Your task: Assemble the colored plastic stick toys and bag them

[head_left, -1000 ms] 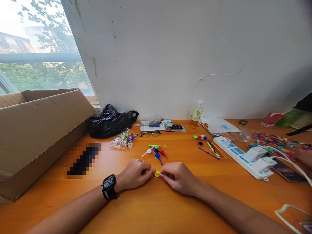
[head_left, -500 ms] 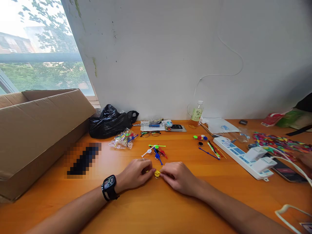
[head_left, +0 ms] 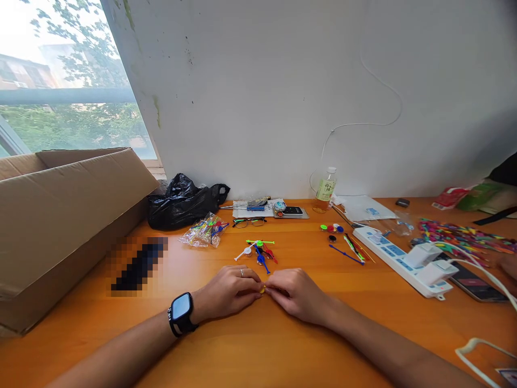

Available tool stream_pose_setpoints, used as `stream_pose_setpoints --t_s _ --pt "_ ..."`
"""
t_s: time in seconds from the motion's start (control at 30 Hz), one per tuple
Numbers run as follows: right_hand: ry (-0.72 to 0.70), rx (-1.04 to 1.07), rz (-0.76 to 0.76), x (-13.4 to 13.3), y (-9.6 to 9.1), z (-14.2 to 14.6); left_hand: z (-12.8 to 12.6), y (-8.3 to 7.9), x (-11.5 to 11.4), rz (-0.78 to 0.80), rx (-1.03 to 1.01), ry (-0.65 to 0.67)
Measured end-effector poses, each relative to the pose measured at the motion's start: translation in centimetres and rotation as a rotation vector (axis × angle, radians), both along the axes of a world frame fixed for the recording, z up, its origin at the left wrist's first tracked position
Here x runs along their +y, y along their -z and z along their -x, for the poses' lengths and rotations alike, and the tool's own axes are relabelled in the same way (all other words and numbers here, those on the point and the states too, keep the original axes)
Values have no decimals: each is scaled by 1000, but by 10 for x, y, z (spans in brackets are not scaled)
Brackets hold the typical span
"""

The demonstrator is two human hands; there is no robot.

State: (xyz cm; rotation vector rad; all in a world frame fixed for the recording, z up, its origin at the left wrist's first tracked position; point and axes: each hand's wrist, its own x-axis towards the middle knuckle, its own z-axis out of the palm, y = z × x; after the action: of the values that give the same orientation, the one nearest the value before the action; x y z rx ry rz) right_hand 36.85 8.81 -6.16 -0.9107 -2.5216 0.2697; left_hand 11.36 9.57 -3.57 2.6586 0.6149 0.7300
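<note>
So the little yellow plastic piece [head_left: 263, 290] is right between the two hands, just a sliver showing, because the left hand [head_left: 232, 291] has its fingertips closed over one side and the right hand [head_left: 297, 293] is pinching the other with thumb and finger. Hands are basically meeting there, low over the table, and the fingers hide most of its shape. Left wrist has a black smartwatch [head_left: 181, 305] with a squarish screen, plus a thin metal ring [head_left: 242, 272] on a finger. Just beyond the hands there's a loose cluster of glossy plastic pieces [head_left: 260, 259], round hubs with skinny arms, in white, green, red and blue. Off to the right are some thin straight sticks [head_left: 345, 254] and small round discs [head_left: 341, 229], next to a white power strip [head_left: 393, 257] with chunky plugs in it. Table [head_left: 258, 345] is smooth orange-brown wood grain with a soft shine. Big plain cardboard box [head_left: 72, 205] on the left, then a crinkly clear bag [head_left: 205, 230], a crumpled black plastic bag [head_left: 181, 202] and a see-through bottle [head_left: 325, 189] by the grey-white, stained wall [head_left: 262, 108], with leafy trees outside the window [head_left: 72, 75]
</note>
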Motion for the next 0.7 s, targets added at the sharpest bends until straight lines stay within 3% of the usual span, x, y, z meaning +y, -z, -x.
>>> stream_pose_setpoints --t_s 0.23,0.43,0.7 --pt "10 -1 6 -2 -4 1 -1 -5 -4 13 13 -16" --pt "-22 120 -52 -6 -17 4 -1 -5 -5 47 -35 -22" --pt "-177 127 -1 -9 -24 8 -2 -5 -4 82 -9 -8"
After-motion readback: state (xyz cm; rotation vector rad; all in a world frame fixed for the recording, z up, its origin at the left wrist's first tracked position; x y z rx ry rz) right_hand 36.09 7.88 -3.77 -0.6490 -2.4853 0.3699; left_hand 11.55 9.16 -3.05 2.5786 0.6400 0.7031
